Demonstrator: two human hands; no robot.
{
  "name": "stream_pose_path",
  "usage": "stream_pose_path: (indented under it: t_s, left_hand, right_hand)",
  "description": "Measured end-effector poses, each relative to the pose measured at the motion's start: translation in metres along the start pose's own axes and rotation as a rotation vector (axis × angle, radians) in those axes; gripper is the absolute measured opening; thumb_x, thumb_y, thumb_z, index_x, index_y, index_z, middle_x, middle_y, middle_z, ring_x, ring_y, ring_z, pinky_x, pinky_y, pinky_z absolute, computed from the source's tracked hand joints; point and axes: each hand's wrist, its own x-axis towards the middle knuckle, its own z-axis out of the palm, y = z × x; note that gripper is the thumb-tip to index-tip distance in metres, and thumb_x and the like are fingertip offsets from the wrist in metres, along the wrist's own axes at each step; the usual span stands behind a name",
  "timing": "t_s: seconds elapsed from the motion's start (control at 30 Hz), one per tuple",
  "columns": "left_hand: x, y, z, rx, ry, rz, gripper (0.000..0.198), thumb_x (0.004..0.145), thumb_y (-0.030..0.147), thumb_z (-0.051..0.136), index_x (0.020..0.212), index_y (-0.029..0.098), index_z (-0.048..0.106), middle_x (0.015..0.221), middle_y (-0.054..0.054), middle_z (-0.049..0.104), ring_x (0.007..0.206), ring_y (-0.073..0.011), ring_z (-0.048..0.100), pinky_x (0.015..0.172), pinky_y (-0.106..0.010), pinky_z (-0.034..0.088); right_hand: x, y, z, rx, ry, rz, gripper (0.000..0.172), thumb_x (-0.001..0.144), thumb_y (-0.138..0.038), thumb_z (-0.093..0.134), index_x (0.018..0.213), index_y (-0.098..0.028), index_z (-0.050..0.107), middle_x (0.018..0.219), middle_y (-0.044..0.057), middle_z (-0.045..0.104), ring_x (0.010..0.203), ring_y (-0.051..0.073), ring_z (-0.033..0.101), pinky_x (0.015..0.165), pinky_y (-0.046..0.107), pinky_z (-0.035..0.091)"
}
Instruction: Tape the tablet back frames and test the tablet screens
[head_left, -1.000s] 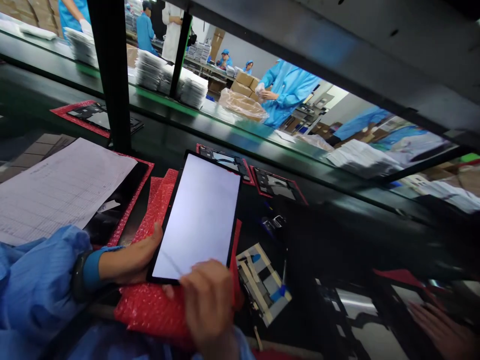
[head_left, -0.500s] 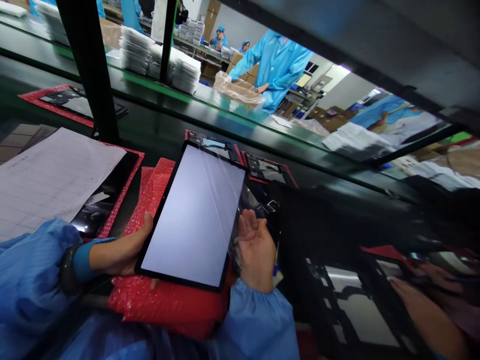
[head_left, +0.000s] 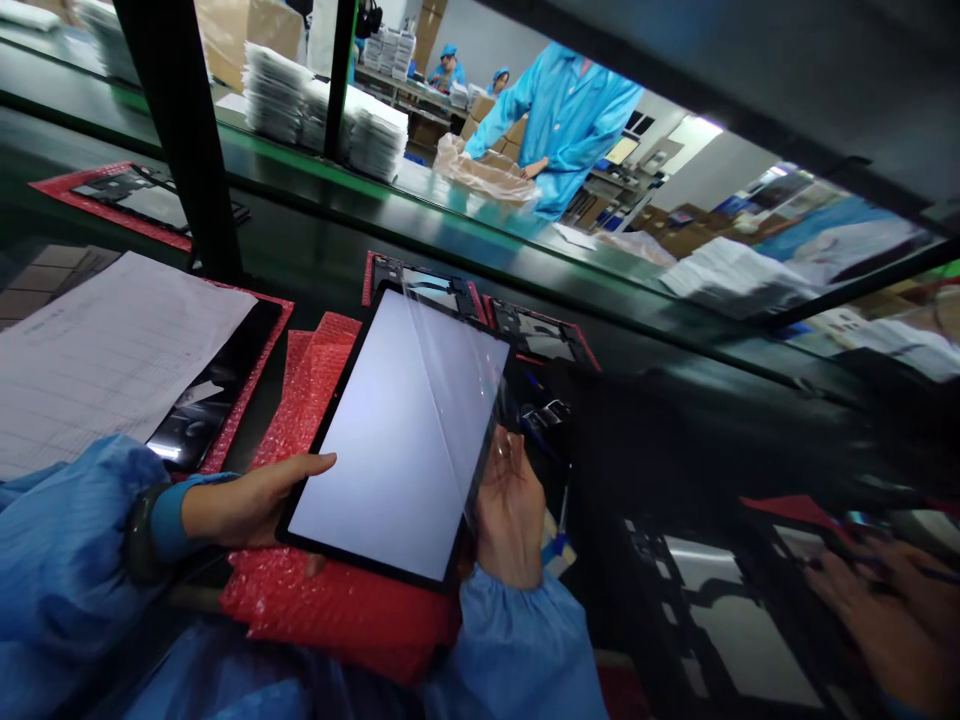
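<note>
A tablet (head_left: 405,440) with a lit, blank white screen and black border is held tilted in front of me. My left hand (head_left: 259,500) grips its lower left edge, thumb over the screen and fingers underneath. Clear film (head_left: 480,380) lies partly loose over the screen's right side and hangs past the edge. My right hand (head_left: 514,505) is beside the right edge, palm up with loosely curled fingers apart, the film in front of them. Below the tablet lies red bubble wrap (head_left: 337,610).
Left, a paper sheet (head_left: 97,350) covers part of a dark glass panel (head_left: 225,400). Behind the tablet, opened devices (head_left: 540,335) rest on red wrap. At right are another person's hands (head_left: 877,610) and an opened device (head_left: 735,620). A black post (head_left: 176,140) stands at left.
The tablet has shifted slightly right in view. My left thumb has moved onto the screen's edge. The loose film now hangs over my right hand's fingers.
</note>
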Motion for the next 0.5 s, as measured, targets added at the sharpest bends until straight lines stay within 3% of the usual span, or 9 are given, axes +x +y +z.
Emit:
stream_pose_path:
  t_s: [0.2, 0.5]
  left_hand:
    - [0.003, -0.002, -0.007, -0.052, -0.05, 0.049, 0.053, 0.077, 0.06, 0.056, 0.087, 0.011, 0.074, 0.073, -0.006, 0.073, 0.056, -0.0183, 0.061, 0.057, -0.03, 0.048]
    - [0.001, 0.001, -0.003, -0.066, -0.046, 0.026, 0.055, 0.08, 0.06, 0.052, 0.084, 0.01, 0.073, 0.073, -0.006, 0.074, 0.056, -0.0172, 0.062, 0.056, -0.028, 0.048]
  right_hand:
    - [0.004, 0.003, -0.004, -0.029, 0.039, -0.072, 0.018, 0.091, -0.018, 0.05, 0.077, -0.02, 0.062, 0.07, -0.005, 0.071, 0.064, 0.004, 0.069, 0.066, 0.012, 0.057]
    - [0.009, 0.004, -0.013, -0.051, 0.044, -0.065, 0.014, 0.089, -0.02, 0.053, 0.078, -0.019, 0.063, 0.073, -0.003, 0.071, 0.068, 0.007, 0.069, 0.067, 0.014, 0.058]
